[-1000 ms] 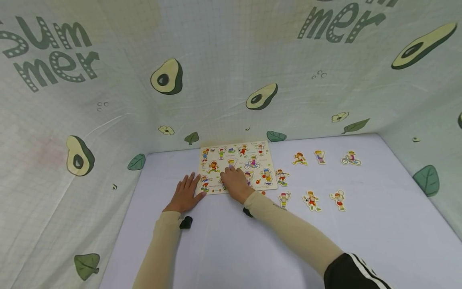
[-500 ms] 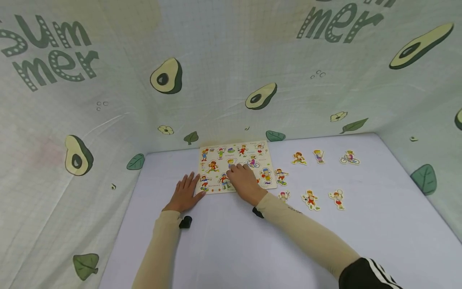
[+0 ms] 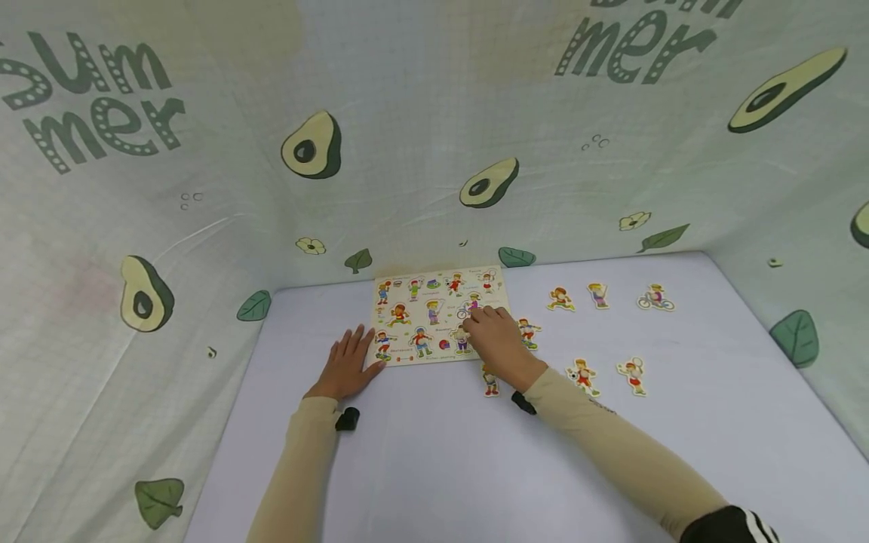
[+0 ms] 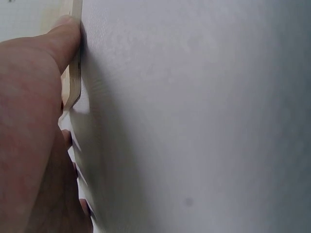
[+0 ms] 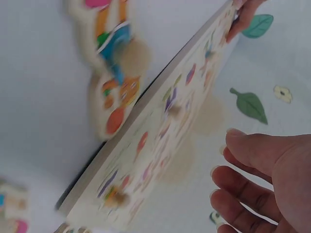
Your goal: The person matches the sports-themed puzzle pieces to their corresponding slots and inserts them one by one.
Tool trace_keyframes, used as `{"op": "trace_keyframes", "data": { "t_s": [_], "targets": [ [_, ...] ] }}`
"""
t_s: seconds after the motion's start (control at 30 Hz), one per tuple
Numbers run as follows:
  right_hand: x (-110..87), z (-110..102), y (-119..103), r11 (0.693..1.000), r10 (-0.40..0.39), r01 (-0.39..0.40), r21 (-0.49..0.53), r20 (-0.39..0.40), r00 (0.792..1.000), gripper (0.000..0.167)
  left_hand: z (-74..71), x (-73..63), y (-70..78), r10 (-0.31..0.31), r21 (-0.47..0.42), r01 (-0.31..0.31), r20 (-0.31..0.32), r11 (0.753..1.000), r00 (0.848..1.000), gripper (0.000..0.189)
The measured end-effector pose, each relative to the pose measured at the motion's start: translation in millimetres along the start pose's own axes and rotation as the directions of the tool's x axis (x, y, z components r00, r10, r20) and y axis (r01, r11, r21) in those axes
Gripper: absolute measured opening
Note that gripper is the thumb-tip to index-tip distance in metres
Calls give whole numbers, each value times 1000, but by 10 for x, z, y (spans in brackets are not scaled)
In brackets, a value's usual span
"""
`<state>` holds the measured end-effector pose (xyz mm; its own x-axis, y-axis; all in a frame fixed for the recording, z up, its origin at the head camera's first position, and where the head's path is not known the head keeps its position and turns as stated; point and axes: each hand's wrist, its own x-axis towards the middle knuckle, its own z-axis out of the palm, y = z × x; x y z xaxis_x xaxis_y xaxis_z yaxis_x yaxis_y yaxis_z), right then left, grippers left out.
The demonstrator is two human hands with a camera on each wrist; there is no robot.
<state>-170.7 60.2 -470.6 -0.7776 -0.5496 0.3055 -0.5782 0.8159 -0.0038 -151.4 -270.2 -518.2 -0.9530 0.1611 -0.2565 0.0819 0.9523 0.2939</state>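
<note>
My left hand (image 3: 346,364) lies flat by the left edge of a puzzle board (image 3: 441,359) printed with sporty cartoon figures. In the left wrist view its thumb (image 4: 65,39) rests against the board's edge (image 4: 75,73). My right hand (image 3: 502,343) is above the board's right side. The right wrist view shows its fingers (image 5: 243,213) loosely bent, with nothing visible between them. A figure-shaped piece (image 3: 490,381) lies at the board's front edge, partly behind that hand. Beside the hand is a skateboarder piece (image 3: 528,333). Small knobs stand out from the board in the right wrist view.
On the table (image 3: 421,452), right of the board, lie a runner piece (image 3: 560,299), a batter piece (image 3: 598,296), a cyclist piece (image 3: 655,298), a footballer piece (image 3: 582,377) and a tennis player piece (image 3: 634,375). A printed cloth (image 3: 400,204) hangs around the table.
My right hand has moved right across the board, uncovering the batter and skater figures in its middle. Its forearm now hides a piece seen earlier right of the board. The left hand has stayed put.
</note>
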Motion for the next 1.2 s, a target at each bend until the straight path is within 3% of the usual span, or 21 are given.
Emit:
{"op": "trace_keyframes", "data": {
  "t_s": [0.27,0.7,1.0,1.2],
  "targets": [
    [-212,-63,316,997,75,-75,2,-15,997,24,-9,-28,9,17,-15,-17,-28,1000,999,81],
    [-527,-102,701,980,193,-194,48,28,981,29,-12,-24,13,10,-22,-10,-18,1000,1000,81],
    [-608,-63,808,967,228,-239,84,116,967,29,-25,-32,34,4,-13,-4,-9,1000,1000,80],
    [-590,-19,801,966,225,-239,99,132,965,30,-20,-23,35,-2,-7,2,-11,1000,1000,80]
  ]
}}
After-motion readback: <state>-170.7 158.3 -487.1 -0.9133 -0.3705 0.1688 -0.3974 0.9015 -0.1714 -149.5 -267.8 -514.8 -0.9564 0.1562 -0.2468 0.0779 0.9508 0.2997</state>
